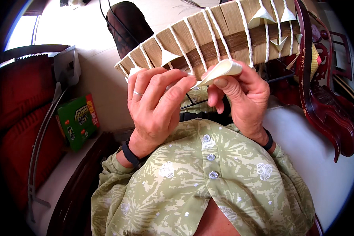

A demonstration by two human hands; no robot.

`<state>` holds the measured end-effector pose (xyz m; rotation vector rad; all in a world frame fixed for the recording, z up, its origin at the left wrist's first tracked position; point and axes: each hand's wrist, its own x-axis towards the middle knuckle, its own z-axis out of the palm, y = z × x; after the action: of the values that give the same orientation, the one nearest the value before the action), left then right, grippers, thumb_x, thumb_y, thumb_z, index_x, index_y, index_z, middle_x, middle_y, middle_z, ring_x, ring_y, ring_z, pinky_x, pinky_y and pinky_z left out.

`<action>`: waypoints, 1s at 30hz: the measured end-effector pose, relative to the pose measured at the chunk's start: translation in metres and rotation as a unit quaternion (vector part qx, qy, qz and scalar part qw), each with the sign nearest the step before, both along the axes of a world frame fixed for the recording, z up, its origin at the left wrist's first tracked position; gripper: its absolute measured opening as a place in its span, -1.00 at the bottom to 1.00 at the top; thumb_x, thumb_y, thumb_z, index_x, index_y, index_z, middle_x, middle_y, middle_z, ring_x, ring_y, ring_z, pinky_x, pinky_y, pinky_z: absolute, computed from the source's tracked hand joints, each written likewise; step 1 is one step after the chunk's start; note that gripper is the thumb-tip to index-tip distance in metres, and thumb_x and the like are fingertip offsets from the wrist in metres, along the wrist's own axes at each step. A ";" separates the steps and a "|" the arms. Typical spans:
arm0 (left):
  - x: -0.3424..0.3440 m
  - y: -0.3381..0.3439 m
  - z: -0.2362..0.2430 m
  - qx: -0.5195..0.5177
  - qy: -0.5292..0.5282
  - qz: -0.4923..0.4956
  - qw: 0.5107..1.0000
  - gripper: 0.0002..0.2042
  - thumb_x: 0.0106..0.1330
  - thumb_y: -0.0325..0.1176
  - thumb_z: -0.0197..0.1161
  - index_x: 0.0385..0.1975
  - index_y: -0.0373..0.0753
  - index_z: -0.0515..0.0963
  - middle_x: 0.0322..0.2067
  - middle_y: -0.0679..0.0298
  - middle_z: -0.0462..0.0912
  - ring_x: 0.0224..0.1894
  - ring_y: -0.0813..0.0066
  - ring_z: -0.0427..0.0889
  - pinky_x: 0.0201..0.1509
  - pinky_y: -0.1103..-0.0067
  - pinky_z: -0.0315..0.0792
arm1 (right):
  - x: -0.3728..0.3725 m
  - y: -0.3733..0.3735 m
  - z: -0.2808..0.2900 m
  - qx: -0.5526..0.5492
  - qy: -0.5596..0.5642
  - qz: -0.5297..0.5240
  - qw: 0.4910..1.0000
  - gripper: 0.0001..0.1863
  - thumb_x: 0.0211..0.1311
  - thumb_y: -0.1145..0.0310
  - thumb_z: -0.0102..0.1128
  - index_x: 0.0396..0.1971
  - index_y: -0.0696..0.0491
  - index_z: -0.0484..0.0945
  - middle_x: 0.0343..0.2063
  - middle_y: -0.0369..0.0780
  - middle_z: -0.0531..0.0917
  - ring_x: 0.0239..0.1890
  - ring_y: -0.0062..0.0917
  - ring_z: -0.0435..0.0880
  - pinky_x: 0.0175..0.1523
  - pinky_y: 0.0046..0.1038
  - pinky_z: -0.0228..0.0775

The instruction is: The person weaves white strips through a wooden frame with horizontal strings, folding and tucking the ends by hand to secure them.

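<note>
A cream strip of paper-like or cloth-like material (225,69) is bent into a loop between my two hands. My right hand (247,94) grips the looped part between thumb and fingers. At the narrow end of the strip, the fingertips of my left hand (155,102) are pinched together. Just beyond my hands lies a long tan board (176,34) with a brown band along it. White twisted cords (214,32) run across the board. Several cream pointed pieces (168,57) sit on the cords. My left fingers hide part of the board's near edge.
A carved dark red wooden chair part (322,102) stands at the right, beside the board's end. To the left are a green box (79,120), a curved metal stand (41,137) and red cushions (23,90). My dark-covered knee (126,27) is beyond the board, near a black cable (113,24).
</note>
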<state>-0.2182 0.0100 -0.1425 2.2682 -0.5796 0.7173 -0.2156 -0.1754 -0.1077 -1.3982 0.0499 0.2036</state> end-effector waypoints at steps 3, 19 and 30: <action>0.005 -0.001 0.003 -0.023 0.017 -0.029 0.999 -0.74 0.04 -0.42 0.27 -0.22 -0.19 0.69 -0.27 0.32 0.68 -0.22 0.30 0.62 -0.08 0.37 0.40 | 0.004 0.001 0.001 -0.033 -0.045 0.010 0.998 -0.81 0.34 0.43 0.31 -0.18 0.25 0.65 -0.34 -0.21 0.68 -0.52 -0.66 0.60 -0.55 -0.66 0.33; 0.014 -0.001 0.013 -0.070 0.022 -0.125 0.989 -0.73 0.10 -0.28 0.45 -0.25 -0.29 0.67 -0.28 0.22 0.73 -0.21 0.28 0.71 -0.10 0.40 0.54 | 0.005 -0.011 -0.001 -0.306 -0.479 0.022 0.823 -0.71 -0.05 0.68 0.39 -0.24 0.21 0.65 -0.19 -0.06 0.70 -0.36 -0.40 0.73 -0.36 -0.50 0.61; -0.001 -0.004 0.001 -0.067 -0.016 -0.068 0.995 -0.77 -0.01 -0.44 0.41 -0.30 -0.26 0.66 -0.29 0.24 0.70 -0.28 0.32 0.69 -0.19 0.39 0.52 | 0.006 -0.013 -0.002 -0.272 -0.398 0.097 0.871 -0.68 0.00 0.60 0.40 -0.17 0.14 0.66 -0.15 -0.11 0.71 -0.23 -0.34 0.78 -0.18 -0.44 0.66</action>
<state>-0.2189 0.0065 -0.1412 2.0758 -0.6731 0.7040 -0.2100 -0.1879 -0.1102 -1.9597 -0.7768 -0.2593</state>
